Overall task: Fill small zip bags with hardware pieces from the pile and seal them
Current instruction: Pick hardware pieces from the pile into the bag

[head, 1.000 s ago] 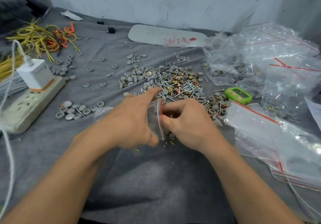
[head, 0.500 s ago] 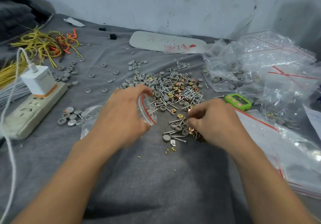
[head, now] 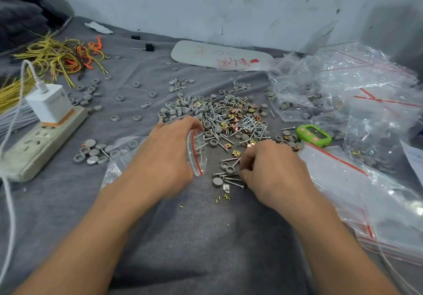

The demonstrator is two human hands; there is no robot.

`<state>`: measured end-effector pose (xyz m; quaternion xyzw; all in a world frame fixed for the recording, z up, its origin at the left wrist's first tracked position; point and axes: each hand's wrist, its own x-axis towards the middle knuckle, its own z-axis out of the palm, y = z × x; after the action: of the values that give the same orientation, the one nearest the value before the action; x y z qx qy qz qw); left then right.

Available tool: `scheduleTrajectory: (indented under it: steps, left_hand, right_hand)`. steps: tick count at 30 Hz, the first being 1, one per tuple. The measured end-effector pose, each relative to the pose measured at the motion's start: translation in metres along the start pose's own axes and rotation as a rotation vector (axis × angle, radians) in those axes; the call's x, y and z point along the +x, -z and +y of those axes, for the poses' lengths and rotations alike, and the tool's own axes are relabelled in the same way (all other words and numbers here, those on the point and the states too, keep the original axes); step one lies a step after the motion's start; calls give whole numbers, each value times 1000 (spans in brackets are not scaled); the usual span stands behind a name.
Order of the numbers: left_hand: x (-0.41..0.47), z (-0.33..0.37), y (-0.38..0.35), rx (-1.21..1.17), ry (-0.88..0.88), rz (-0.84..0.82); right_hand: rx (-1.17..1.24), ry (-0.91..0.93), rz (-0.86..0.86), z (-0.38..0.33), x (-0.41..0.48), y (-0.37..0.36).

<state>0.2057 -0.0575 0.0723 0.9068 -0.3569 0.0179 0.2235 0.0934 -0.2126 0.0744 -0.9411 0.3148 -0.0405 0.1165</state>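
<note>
The left hand (head: pixel 167 155) is gripping a small zip bag (head: pixel 197 155) by its rim, mouth gaping rightward (red zip strip running near-to-far). The right hand (head: pixel 272 171) is curling its fingers over a small cluster of screws and caps (head: pixel 226 175) lying just right of the bag mouth, between both hands; whether any piece is already pinched cannot be told. The main pile (head: pixel 229 121) is lying beyond. A green timer (head: pixel 313 135) and stacked empty bags (head: pixel 343 180) are sitting further right, apparently not obstructing a short leftward carry.
</note>
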Motion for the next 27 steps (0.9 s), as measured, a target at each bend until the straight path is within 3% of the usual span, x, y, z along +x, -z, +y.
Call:
scheduleTrajectory:
  steps: [6, 9, 12, 14, 20, 24, 27]
  left_hand:
    - [2, 2, -1, -16, -54, 14]
    - [2, 1, -2, -9, -64, 11]
    - [3, 1, -4, -28, -65, -4]
    - [4, 4, -5, -40, -67, -6]
    - [2, 12, -2, -156, -50, -35]
    - [4, 5, 1, -216, 9, -41]
    - [4, 3, 3, -323, 32, -27]
  right_hand:
    - [16, -6, -28, 0, -3, 0]
    - [63, 33, 61, 1, -1, -2]
    - [466, 80, 205, -3, 5, -3]
    - [692, 114, 199, -14, 6, -4]
    - [907, 186, 24, -38, 8, -15]
    - [1048, 338, -119, -44, 12, -14]
    - [1210, 322, -46, -40, 12, -10]
